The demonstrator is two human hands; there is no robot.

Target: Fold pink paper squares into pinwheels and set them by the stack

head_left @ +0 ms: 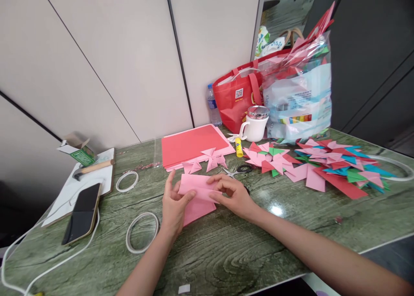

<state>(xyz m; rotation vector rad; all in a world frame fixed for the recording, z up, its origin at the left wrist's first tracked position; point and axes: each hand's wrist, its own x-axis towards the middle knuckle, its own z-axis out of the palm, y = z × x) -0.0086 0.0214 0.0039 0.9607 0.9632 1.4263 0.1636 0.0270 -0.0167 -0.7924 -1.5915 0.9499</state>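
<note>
Between my two hands is a sheet of pink paper (196, 184) with a fold across it, held just above the table. My left hand (174, 203) grips its left edge, thumb on top and fingers partly behind. On the right edge, my right hand (234, 197) pinches the paper between thumb and fingers. More pink paper (199, 212) shows below the fold; I cannot tell whether it is the same sheet. Just beyond the hands lie folded pink paper pieces (211, 160) and scissors (242, 169), partly hidden by my right hand.
Red and pink sheets (194, 145) lie at the back, near a glue stick (238, 147) and a white mug (256, 126). Folded paper shapes (343, 158) spread rightward below a filled plastic bag (299, 98). Tape rolls (142, 250), a phone (82, 214) and a hammer (93, 168) lie left.
</note>
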